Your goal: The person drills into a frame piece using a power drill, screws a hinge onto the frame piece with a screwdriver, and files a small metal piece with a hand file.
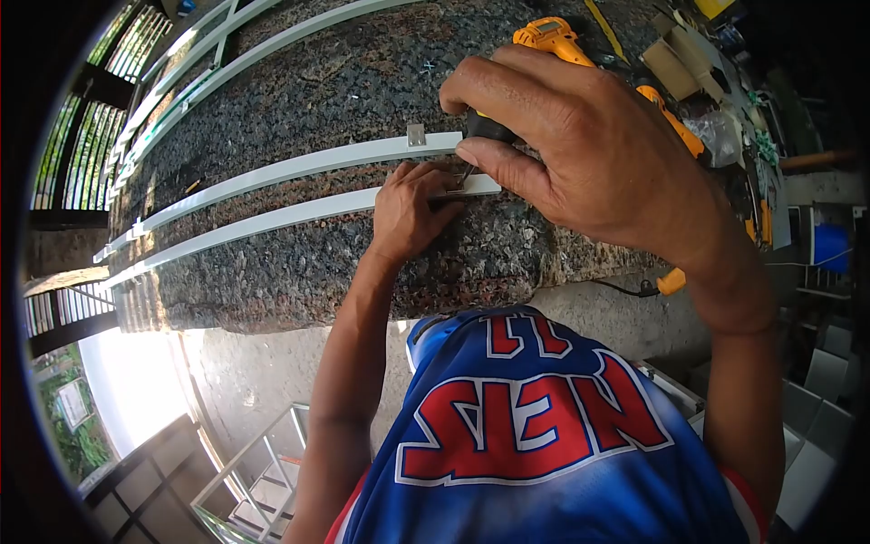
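Observation:
My right hand (589,150) is closed around a screwdriver (490,127) with a black and yellow handle. The tool's thin shaft points down toward the right end of the nearer white bar (272,219). My left hand (406,207) grips that bar close to the same end, thumb on the near side and fingers across it. A small part may be under the fingertips, but I cannot make it out. Just beyond lies a second white bar (272,172), roughly parallel, with a small metal bracket (416,135) near its right end.
The bars lie on a rough, dark-stained worktable (344,91). A yellow power drill (551,38) and another yellow tool (672,118) rest to the right, beside an open cardboard box (684,59). More white framing (217,77) is at the far left. A white frame (263,453) stands below.

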{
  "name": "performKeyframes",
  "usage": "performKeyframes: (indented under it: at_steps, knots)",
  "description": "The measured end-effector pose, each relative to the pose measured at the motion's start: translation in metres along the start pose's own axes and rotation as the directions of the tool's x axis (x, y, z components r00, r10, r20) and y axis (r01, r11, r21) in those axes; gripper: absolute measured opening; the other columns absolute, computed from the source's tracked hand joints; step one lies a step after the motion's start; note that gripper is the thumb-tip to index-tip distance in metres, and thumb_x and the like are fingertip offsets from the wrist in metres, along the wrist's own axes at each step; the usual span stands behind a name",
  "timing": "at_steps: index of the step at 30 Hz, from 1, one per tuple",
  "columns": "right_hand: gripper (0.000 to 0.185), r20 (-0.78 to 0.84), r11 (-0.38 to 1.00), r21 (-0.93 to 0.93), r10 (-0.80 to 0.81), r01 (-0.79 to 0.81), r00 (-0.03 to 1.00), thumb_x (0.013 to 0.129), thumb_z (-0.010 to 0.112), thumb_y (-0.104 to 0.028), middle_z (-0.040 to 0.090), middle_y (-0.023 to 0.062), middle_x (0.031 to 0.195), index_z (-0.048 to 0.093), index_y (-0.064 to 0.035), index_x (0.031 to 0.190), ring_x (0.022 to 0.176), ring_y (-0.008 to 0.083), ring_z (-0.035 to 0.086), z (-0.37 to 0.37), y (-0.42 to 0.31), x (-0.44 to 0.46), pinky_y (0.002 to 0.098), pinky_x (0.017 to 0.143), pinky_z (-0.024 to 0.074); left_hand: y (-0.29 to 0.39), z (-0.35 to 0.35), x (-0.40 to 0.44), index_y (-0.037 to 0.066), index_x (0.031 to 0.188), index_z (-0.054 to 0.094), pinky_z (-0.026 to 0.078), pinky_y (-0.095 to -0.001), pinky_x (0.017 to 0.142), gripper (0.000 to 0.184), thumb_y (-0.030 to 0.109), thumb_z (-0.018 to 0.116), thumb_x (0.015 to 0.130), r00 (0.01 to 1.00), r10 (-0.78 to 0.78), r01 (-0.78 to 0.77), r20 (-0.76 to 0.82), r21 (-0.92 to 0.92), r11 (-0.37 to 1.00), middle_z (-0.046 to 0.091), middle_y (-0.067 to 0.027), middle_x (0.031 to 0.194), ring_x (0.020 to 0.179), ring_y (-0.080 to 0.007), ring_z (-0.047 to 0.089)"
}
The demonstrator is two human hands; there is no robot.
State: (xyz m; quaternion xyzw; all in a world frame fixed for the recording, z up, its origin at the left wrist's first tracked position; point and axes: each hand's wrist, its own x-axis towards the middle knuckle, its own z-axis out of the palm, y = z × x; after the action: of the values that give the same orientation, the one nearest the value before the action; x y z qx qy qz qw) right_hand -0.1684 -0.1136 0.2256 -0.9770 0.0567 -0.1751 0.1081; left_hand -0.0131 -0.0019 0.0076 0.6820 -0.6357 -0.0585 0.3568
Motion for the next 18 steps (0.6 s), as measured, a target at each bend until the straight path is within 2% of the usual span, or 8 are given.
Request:
performKeyframes:
  at_steps: [8, 11, 14, 18]
  knots:
    - [0.029, -0.012, 1.0, 0.023, -0.019, 0.019, 1.0, 0.091, 0.074, -0.015, 0.067, 0.0116, 0.103, 0.062, -0.0048, 0.114, 0.085, 0.0319, 0.068, -0.0002, 0.0024, -0.0011, 0.041, 0.073, 0.0552, 0.001, 0.0062, -0.0002, 0.01, 0.096, 0.074, 0.05, -0.0416, 0.094, 0.023, 0.027, 0.078, 0.081, 0.999, -0.014, 0.013, -0.041, -0.01, 1.0, 0.071, -0.0029, 0.112, 0.104, -0.0297, 0.062]
    - [0.028, 0.025, 0.996, 0.084, 0.004, -0.006, 1.0, 0.09, 0.075, -0.014, 0.066, 0.0112, 0.102, 0.063, -0.0047, 0.113, 0.084, 0.0304, 0.068, -0.0041, 0.0014, -0.0014, 0.0402, 0.072, 0.0549, 0.0077, 0.0031, 0.0002, 0.01, 0.098, 0.074, 0.049, -0.042, 0.093, 0.023, 0.027, 0.078, 0.082, 0.995, -0.103, 0.103, -0.007, -0.031, 0.994, 0.071, -0.0028, 0.112, 0.103, -0.0297, 0.062]
    - [0.026, 0.002, 0.997, 0.055, -0.06, 0.059, 0.998, 0.089, 0.075, -0.013, 0.065, 0.0108, 0.099, 0.063, -0.0044, 0.112, 0.083, 0.029, 0.067, -0.0008, 0.0041, -0.0004, 0.0396, 0.071, 0.0545, 0.0061, 0.0033, -0.0009, 0.011, 0.099, 0.075, 0.049, -0.0421, 0.093, 0.024, 0.027, 0.078, 0.082, 0.998, -0.065, 0.065, -0.01, -0.006, 0.998, 0.071, -0.0029, 0.111, 0.102, -0.0297, 0.062]
    - [0.023, 0.028, 0.991, 0.11, -0.08, 0.077, 0.996, 0.09, 0.074, -0.012, 0.064, 0.0107, 0.096, 0.063, -0.0038, 0.108, 0.082, 0.0284, 0.066, -0.0035, 0.0058, 0.0006, 0.0396, 0.07, 0.0537, 0.0056, 0.0046, -0.0016, 0.011, 0.1, 0.076, 0.049, -0.0417, 0.093, 0.024, 0.027, 0.078, 0.082, 0.998, -0.067, 0.067, -0.021, -0.016, 0.998, 0.071, -0.0028, 0.112, 0.103, -0.0292, 0.062]
